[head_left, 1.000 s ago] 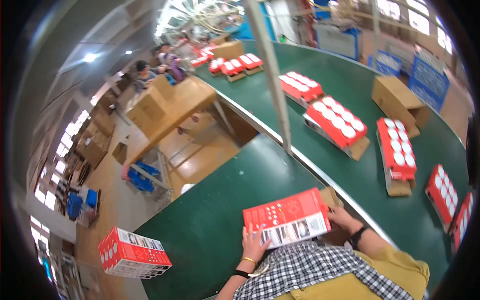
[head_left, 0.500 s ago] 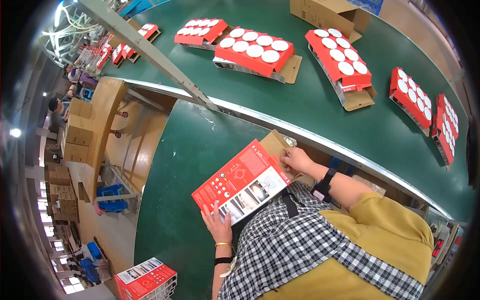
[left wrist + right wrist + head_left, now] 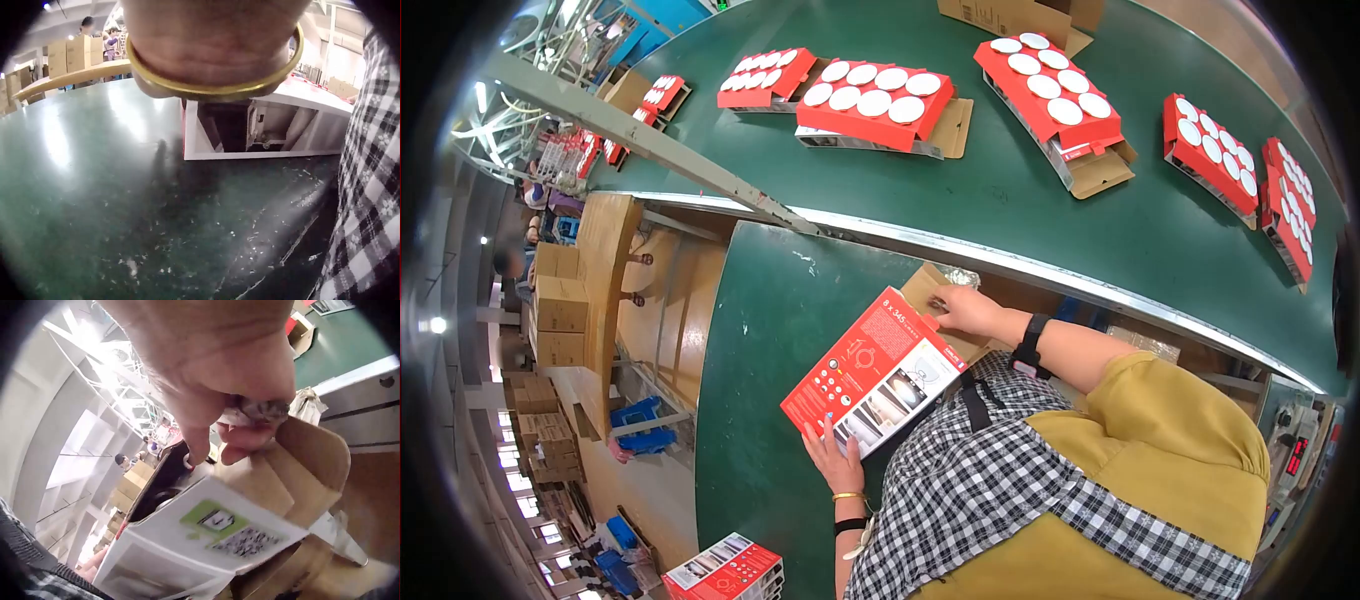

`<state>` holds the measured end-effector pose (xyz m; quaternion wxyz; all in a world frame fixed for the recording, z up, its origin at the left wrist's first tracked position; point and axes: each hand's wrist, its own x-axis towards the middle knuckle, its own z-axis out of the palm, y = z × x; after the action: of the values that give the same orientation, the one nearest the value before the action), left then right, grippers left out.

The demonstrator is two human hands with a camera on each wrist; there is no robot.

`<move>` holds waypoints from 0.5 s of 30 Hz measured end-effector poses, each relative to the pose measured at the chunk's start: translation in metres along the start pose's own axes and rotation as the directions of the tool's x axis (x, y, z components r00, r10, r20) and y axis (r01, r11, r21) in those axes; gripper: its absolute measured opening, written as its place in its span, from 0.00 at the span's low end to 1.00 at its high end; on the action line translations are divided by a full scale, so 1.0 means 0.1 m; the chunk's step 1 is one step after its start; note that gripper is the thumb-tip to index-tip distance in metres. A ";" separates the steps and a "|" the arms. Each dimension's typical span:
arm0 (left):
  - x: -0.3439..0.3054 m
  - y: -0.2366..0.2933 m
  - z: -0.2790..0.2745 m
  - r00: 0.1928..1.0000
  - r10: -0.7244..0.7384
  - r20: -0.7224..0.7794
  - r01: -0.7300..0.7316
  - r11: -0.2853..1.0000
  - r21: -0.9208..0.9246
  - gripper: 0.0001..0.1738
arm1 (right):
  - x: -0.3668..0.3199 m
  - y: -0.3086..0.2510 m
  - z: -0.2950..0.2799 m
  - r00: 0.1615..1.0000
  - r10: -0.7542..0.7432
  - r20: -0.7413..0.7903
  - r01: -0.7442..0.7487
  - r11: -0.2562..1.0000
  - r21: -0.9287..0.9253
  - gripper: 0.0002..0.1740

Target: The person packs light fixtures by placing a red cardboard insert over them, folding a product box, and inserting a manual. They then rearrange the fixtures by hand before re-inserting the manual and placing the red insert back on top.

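Note:
A red and white carton [image 3: 865, 350] lies at an angle on the green table, its printed side also showing in the left wrist view [image 3: 269, 128]. My left hand [image 3: 834, 465] rests spread on its lower left corner. At the opposite, open end, brown cardboard flaps [image 3: 920, 287] stick out beside my right hand [image 3: 968, 310]. The right wrist view shows that hand [image 3: 219, 362] with fingers curled round a small greyish thing [image 3: 256, 412], too blurred to name, over the carton's opening and flaps [image 3: 312, 456]. Inside the carton are dark and white shapes, partly hidden.
Beyond the metal rail [image 3: 1040, 265], several red cartons with white discs [image 3: 870, 100] lie on the green surface. A slanted post [image 3: 650, 145] stands at the rail. More red cartons [image 3: 730, 570] sit at the table's near left, and an open brown box [image 3: 1010, 18] at the back.
The head view has turned, shifting the surroundings. The carton now lies more diagonally, its end flaps in fuller view. Both hands have stayed at its two ends.

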<state>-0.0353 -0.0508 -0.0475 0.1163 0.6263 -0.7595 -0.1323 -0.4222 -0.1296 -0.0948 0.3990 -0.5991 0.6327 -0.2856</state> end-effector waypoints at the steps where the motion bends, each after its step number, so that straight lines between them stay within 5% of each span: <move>1: 0.02 -0.02 0.00 1.000 0.004 -0.009 -0.003 1.000 0.008 0.35 | 0.06 0.02 -0.02 0.999 -0.026 -0.021 0.025 0.999 -0.036 0.24; 7: 0.05 -0.10 -0.06 0.998 0.044 0.040 -0.044 0.999 -0.005 0.35 | 0.27 -0.29 -0.35 0.976 -0.193 0.105 0.214 0.944 -0.250 0.27; 15: 0.09 -0.18 -0.07 0.992 0.098 0.082 -0.101 0.995 0.028 0.35 | 0.36 -0.29 -0.42 0.939 -0.294 0.179 0.334 0.903 -0.272 0.22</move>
<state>-0.0183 -0.0634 -0.0469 0.0820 0.5836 -0.7958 -0.1394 -0.4412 -0.1733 -0.0546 0.2941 -0.7642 0.5354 -0.2067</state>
